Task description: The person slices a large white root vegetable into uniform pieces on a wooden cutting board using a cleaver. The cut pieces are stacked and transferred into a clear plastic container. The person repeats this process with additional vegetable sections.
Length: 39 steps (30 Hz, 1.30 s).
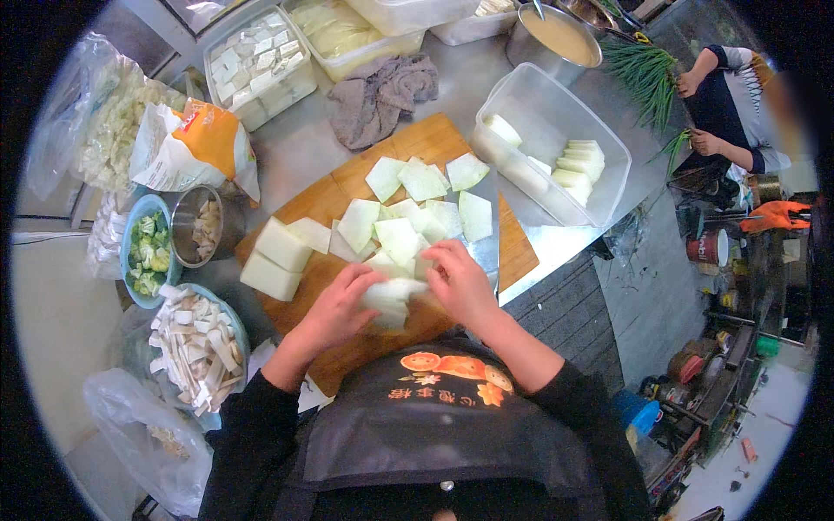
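Observation:
My left hand [346, 301] and my right hand [459, 280] meet over the near part of a wooden cutting board [291, 195]. Between them they grip a small stack of pale winter melon slices [388, 306], smeared by motion. More flat winter melon slices [397, 238] lie spread beyond my fingers, whitish green and partly overlapping. Thick uncut-looking winter melon blocks [271, 276] rest on the board to the left of my left hand. A flat, broad metal surface [488, 253], perhaps a cleaver blade, lies along the board's right side, partly under slices.
A clear plastic tub [556, 204] with stacked white slices stands right of the board. A grey cloth [369, 104], a tub of white cubes [261, 65] and a pot [556, 43] are behind. Bowls of broccoli [149, 252] and white strips [195, 347] sit left. A person holds green stalks [643, 78] far right.

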Each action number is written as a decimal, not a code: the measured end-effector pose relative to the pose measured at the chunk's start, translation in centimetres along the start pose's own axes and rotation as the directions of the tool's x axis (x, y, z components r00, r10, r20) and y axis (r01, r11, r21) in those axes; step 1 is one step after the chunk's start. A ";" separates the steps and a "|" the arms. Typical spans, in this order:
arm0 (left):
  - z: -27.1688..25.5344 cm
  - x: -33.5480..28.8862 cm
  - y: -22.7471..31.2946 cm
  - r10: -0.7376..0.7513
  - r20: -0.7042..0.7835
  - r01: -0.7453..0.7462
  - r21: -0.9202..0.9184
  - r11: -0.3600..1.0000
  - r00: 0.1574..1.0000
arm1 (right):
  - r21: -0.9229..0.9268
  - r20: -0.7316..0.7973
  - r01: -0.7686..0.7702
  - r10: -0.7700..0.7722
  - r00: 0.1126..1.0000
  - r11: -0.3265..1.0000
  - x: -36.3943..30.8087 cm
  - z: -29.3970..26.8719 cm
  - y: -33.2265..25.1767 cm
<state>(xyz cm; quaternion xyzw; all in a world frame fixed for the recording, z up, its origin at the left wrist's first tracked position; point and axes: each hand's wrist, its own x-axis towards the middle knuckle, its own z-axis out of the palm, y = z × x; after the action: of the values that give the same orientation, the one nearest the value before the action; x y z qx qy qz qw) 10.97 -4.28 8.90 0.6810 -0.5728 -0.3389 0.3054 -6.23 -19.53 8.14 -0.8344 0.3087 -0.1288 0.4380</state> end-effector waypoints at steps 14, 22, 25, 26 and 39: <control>1.5 -2.6 -1.7 0.023 -0.060 -0.021 0.027 0.999 0.998 | -0.332 0.032 0.071 -0.064 0.997 0.941 5.0 1.9 -1.1; 2.1 -2.7 -2.6 0.032 -0.084 -0.036 -0.045 0.998 0.996 | -0.019 0.364 -0.119 0.118 0.924 0.993 0.9 1.9 -1.6; 1.5 -2.7 -2.4 -0.044 -0.031 0.039 -0.136 0.990 0.999 | -0.079 0.211 -0.032 0.048 0.976 0.996 0.4 2.2 -0.9; 1.3 -2.6 -2.5 -0.078 -0.001 0.076 -0.180 0.981 0.997 | -0.112 0.177 -0.025 0.045 0.983 0.993 0.5 2.0 -1.1; 0.9 -0.1 -2.8 -0.034 -0.051 0.028 -0.129 0.991 0.998 | -0.162 0.145 -0.094 0.118 0.982 0.982 2.3 1.9 -0.1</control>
<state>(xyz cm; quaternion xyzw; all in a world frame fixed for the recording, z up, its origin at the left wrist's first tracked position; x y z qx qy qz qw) 11.87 -3.72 6.12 0.6775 -0.5309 -0.3617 0.3583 -3.47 -19.73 7.01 -0.8556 0.3272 -0.0161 0.4008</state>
